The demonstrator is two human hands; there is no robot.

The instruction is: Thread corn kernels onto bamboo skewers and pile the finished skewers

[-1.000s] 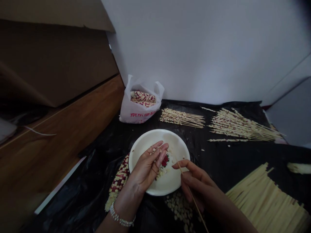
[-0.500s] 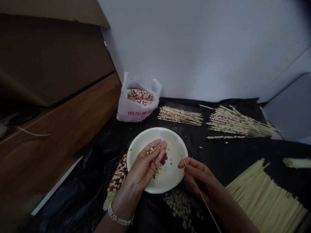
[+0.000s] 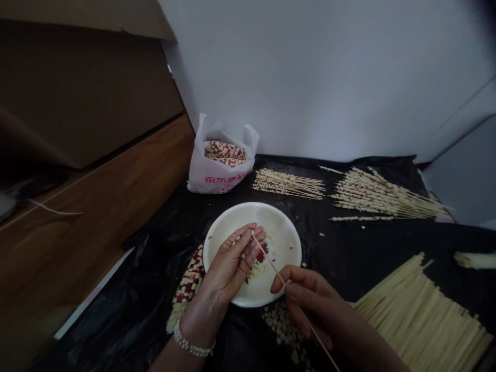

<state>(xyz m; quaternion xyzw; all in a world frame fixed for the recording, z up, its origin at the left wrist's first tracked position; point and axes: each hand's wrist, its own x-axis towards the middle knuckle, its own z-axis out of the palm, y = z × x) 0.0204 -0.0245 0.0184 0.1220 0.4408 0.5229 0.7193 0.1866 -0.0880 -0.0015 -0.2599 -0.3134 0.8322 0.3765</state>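
The left hand (image 3: 228, 266), with a beaded bracelet (image 3: 192, 344) at its wrist, is cupped over a white enamel basin (image 3: 285, 232), its grip curled around a few pale corn kernels (image 3: 243, 255). The right hand (image 3: 314, 294) has a closed grip on a bare bamboo skewer (image 3: 272, 263), pinched between thumb and forefinger near the basin's right rim. The skewer slants up and left across the basin, its tip at the left hand's thumb and fingertips; whether it pierces a kernel is too small to tell.

More loose kernels lie on the basin's floor beside a red flower print. A red-and-cream corn cob (image 3: 188, 279) lies against the basin's left side, and scattered kernels (image 3: 284, 325) lie on the black plastic sheet (image 3: 141, 289) below it.

Behind the basin, a white plastic bag (image 3: 217, 180) holds speckled cobs (image 3: 228, 150). To its right lie a small bundle of kernel-threaded skewers (image 3: 273, 182) and a larger fanned pile (image 3: 364, 195). A heap of bare skewers (image 3: 426, 312) lies right of the right hand, near a pale stripped cob (image 3: 475, 260).
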